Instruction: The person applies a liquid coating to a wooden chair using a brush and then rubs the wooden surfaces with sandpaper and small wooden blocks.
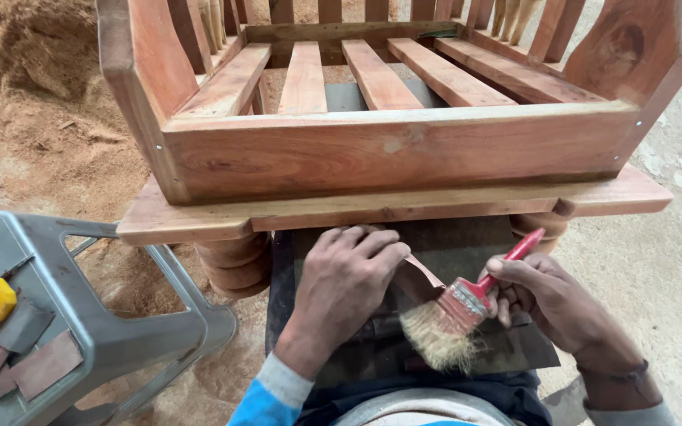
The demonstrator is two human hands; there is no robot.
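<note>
Left hand point(345, 276) pressing a strip of sandpaper point(418, 276) flat-fingered under the chair's point(396, 150) bottom ledge, right hand point(550, 304) closed around the red-handled brush point(459, 312) just beside it; best rubbing along the grain with even pressure, sweeping dust off between passes.

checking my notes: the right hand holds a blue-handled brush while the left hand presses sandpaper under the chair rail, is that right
Not quite: the brush in the right hand has a red handle, not blue, as the head view shows. The left hand does press sandpaper under the chair rail.
</note>
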